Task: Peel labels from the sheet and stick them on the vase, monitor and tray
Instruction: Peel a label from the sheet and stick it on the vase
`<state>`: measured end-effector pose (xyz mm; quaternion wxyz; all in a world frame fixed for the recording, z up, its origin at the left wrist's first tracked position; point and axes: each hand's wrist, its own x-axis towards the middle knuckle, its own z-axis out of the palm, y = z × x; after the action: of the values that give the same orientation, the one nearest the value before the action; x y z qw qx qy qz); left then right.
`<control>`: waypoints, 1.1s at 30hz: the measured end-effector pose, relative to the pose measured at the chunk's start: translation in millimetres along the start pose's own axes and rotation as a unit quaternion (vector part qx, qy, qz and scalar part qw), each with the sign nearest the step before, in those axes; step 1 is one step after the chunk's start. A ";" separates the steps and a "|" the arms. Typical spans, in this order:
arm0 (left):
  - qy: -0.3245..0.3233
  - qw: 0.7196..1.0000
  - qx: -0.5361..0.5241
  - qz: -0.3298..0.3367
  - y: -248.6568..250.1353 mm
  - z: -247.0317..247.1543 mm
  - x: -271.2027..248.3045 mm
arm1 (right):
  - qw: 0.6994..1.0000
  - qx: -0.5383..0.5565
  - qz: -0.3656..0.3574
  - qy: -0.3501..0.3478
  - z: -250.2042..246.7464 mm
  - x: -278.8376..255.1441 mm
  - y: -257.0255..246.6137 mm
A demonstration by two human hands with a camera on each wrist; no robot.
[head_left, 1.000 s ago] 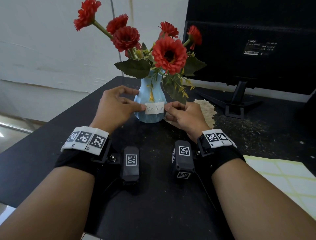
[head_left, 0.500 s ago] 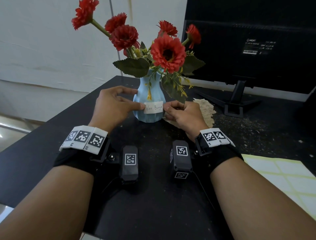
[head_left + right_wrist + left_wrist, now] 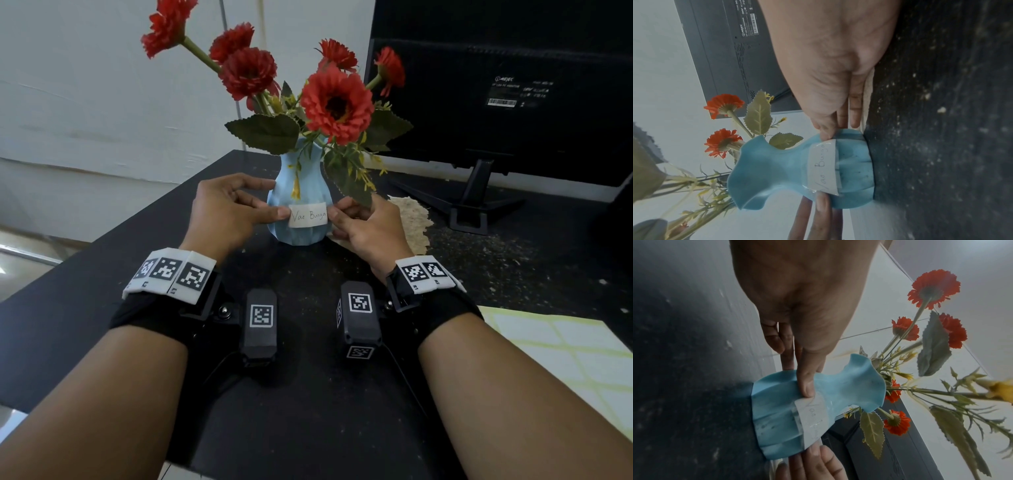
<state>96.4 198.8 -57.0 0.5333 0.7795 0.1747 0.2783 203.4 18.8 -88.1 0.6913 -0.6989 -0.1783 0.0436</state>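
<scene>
Soft daylight, wide-angle edge warp, wrist views dim, perhaps slightly blurred.

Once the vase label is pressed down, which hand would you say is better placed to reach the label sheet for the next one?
Right, probably. The label sheet lies on the table's right side, just beside the right forearm, while the left hand sits on the far side of the vase. Both thumbs now press the label, so the right hand must let go first.

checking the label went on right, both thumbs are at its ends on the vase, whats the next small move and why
Probably run the thumbs inward along the label to press it flat. The left hand and right hand touch only its two ends on the blue vase, and the vase wall is ridged, so the middle may not be stuck down. Then the sheet is next.
</scene>
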 end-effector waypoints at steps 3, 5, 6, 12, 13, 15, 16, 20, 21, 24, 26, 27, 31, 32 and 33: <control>-0.002 1.000 -0.003 0.001 -1.2 1.0 1.4 | 1.000 0.014 0.006 -0.012 -0.7 -1.8 -1.9; -0.004 1.000 -0.004 0.002 -2.3 0.9 2.4 | 0.999 0.037 0.023 -0.025 -2.0 -3.4 -3.9; -0.005 1.000 -0.006 0.002 -2.6 0.9 2.7 | 0.998 0.041 0.027 -0.035 -3.2 -4.3 -4.3; -0.002 1.000 -0.004 0.006 -6.8 -5.8 4.8 | 0.999 -0.003 0.011 -0.042 -1.5 -6.6 -2.9; -0.001 1.000 -0.003 0.006 -7.7 -6.0 5.8 | 0.999 -0.023 0.000 -0.038 -0.7 -6.9 -2.2; 0.000 1.000 -0.008 0.007 -8.3 -6.6 7.3 | 0.998 -0.048 -0.013 -0.032 0.1 -7.7 -1.6; -0.001 1.000 -0.012 0.011 -8.4 -6.6 7.6 | 0.998 -0.056 -0.015 -0.032 0.1 -8.0 -2.0; -0.005 0.999 -0.031 0.032 -9.9 -4.9 8.0 | 0.995 -0.083 -0.025 -0.044 -1.7 -11.9 -8.9; -0.003 0.999 -0.033 0.033 -10.7 -4.2 8.4 | 0.994 -0.095 -0.029 -0.050 -2.0 -12.4 -10.7; 0.006 0.999 -0.033 0.030 -12.6 -2.7 10.5 | 0.985 -0.154 -0.050 -0.051 -1.0 -13.6 -13.7; 0.010 0.999 -0.031 0.029 -13.4 -2.4 11.7 | 0.978 -0.191 -0.066 -0.046 0.7 -14.8 -16.8; 0.011 0.999 -0.032 0.029 -14.1 -2.1 12.2 | 0.977 -0.198 -0.069 -0.044 1.2 -15.2 -17.8; 0.011 0.999 -0.026 0.038 -15.4 -1.8 12.5 | 0.983 -0.173 -0.055 -0.028 4.6 -17.9 -20.2; 0.010 0.999 -0.023 0.039 -14.7 -1.8 12.1 | 0.986 -0.160 -0.046 -0.025 5.5 -18.4 -20.9; 0.009 0.999 -0.020 0.042 -13.9 -1.8 11.7 | 0.987 -0.153 -0.037 -0.023 6.2 -20.5 -23.8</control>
<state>104.8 212.0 -66.5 0.5354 0.7726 0.1412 0.3108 177.8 18.0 -68.8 0.5733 -0.7880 -0.2244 0.0058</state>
